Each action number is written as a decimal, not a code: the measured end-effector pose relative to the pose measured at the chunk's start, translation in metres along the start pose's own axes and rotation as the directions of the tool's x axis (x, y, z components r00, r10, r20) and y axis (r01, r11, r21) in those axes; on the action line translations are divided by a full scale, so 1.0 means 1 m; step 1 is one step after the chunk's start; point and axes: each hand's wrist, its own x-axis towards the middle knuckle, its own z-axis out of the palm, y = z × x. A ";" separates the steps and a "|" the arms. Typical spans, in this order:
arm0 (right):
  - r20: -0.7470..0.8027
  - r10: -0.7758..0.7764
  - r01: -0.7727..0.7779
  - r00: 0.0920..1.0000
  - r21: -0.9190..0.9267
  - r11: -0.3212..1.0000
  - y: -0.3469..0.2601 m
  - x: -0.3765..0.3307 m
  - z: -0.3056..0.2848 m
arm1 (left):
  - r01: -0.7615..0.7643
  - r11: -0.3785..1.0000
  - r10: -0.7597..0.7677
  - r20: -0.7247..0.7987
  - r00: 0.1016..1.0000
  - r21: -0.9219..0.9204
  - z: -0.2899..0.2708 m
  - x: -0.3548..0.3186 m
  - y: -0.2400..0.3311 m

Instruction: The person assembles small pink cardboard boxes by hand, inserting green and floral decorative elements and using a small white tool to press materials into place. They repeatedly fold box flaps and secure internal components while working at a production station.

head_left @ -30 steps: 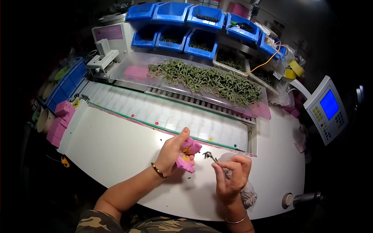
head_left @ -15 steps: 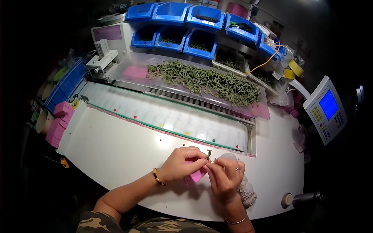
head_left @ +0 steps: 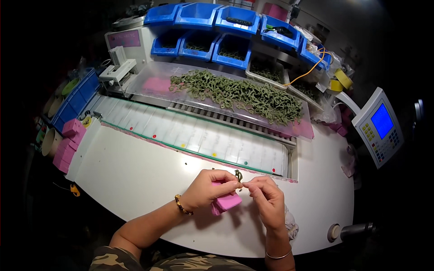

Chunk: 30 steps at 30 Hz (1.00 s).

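Observation:
My left hand [head_left: 213,189] pinches a curled, dark green dried stem [head_left: 238,175] between thumb and forefinger, its looped end sticking up past the fingertips. A pink block [head_left: 228,202] is tucked under the same hand, against the palm and curled fingers. Close by on the right, my right hand [head_left: 267,201] has its thumb and forefinger pressed together beside the stem's lower part. Whatever lies between those fingertips is too small to make out. Under and behind the right wrist lies a crumpled pale cloth [head_left: 290,225], partly hidden.
A white-topped belt [head_left: 194,131] with coloured dots crosses the table [head_left: 140,180]. Beyond it, a clear tray [head_left: 147,74] bears heaped green curls [head_left: 244,92]. Blue bins [head_left: 196,16] stand behind, a screened console [head_left: 382,124] right, pink blocks [head_left: 68,147] left, a dark cylinder [head_left: 357,231] at the near right.
My right fingertips have drawn slightly right, away from the left ones. The stem's loop now shows more plainly, and the pink block has tilted to show more of its face.

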 end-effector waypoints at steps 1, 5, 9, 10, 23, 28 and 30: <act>-0.024 -0.016 0.016 1.000 -0.033 0.999 0.000 0.000 0.000 | 0.001 1.000 -0.001 0.001 1.000 0.000 0.000 0.001 0.000; -0.093 0.019 -0.017 0.995 0.029 0.999 -0.005 0.000 0.006 | 0.043 0.999 -0.043 0.045 0.998 -0.001 0.000 0.001 -0.004; -0.129 0.026 -0.014 0.991 0.089 0.996 -0.003 -0.001 0.005 | 0.069 0.998 -0.069 0.040 0.997 0.004 0.003 0.002 -0.005; -0.137 0.030 -0.015 0.990 0.113 0.993 -0.002 -0.001 0.004 | 0.069 0.998 -0.069 0.041 0.997 0.004 0.004 0.002 -0.006; -0.141 -0.052 0.057 0.989 0.032 0.998 -0.005 -0.002 0.012 | 0.013 0.998 -0.013 0.002 1.000 0.061 0.008 0.002 -0.011; -0.138 -0.014 0.025 0.990 0.080 0.996 -0.008 -0.002 0.013 | -0.023 0.991 0.029 -0.043 0.999 0.132 0.011 0.000 -0.008; -0.138 -0.009 0.021 0.990 0.089 0.996 -0.008 -0.003 0.013 | -0.070 0.982 0.083 -0.070 0.994 0.178 0.011 -0.001 -0.007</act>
